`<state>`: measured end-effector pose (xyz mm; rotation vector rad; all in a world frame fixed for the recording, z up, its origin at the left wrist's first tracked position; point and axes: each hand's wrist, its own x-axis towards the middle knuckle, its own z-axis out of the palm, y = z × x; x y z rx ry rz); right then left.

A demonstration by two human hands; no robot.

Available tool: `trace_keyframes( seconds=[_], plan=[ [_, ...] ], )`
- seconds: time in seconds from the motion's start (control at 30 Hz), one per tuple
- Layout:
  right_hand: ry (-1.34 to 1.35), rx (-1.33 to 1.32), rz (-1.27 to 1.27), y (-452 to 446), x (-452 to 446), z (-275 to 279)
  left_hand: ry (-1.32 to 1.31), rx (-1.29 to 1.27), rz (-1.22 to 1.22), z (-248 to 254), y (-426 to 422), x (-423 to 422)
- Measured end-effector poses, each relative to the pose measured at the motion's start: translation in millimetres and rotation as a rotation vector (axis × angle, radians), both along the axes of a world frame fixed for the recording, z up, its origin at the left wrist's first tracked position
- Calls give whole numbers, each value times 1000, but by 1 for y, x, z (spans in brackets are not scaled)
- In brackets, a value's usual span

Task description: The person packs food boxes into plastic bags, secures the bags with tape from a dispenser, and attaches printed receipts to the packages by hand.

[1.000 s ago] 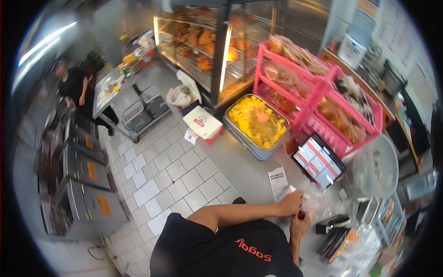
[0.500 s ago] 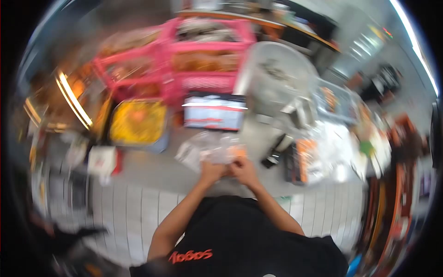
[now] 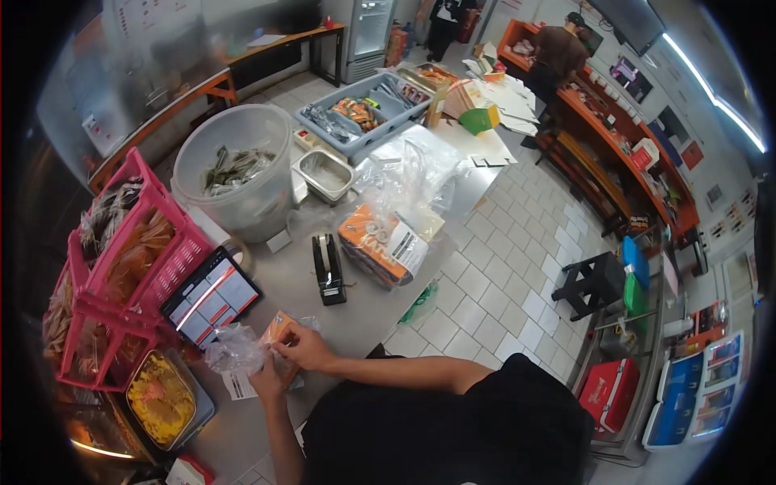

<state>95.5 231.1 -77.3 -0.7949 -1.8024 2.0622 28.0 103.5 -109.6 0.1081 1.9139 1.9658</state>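
Near the table's front edge, an orange box sits in a clear plastic bag whose crumpled end bunches to the left. My left hand is closed on the bunched plastic beside the box. Over the box, my right hand has its fingers pinched together on the bag; the exact grip is partly hidden. A white printed slip lies under the plastic. Just behind stands a tablet with its screen lit. A black tape dispenser stands to the right of it.
Pink crates of bagged food and a tray of yellow food stand left. Behind are a clear tub, a metal pan and a grey-blue bin. A bagged orange box sits right. A person stands far off.
My view has swung to the right and sharpened from blur, so the counter things appear farther left. Both hands stay at the plastic bag, and more of the orange box shows.
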Motion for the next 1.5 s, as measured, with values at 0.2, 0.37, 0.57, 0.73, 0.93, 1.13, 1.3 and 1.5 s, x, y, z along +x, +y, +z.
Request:
trace_keyframes(
  seconds=[0.2,0.37,0.57,0.73,0.93,1.13,1.3,1.5],
  plan=[
    [32,62,47,-5,2,0,-7,1,17,11,-3,3],
    [49,147,123,-5,6,-2,8,61,43,11,-1,7],
    [29,312,163,-1,8,4,-26,24,58,8,-2,6],
    [12,158,187,-5,6,-11,-33,78,33,22,-7,6],
    [-2,113,184,-2,7,-5,-12,159,36,26,-3,5],
    [-20,181,204,-1,6,-7,-62,144,9,27,-5,5],
    [0,210,169,-3,5,-7,-36,170,22,34,-3,6],
    [6,177,152,-3,7,1,-54,168,17,29,-4,5]
  ],
)
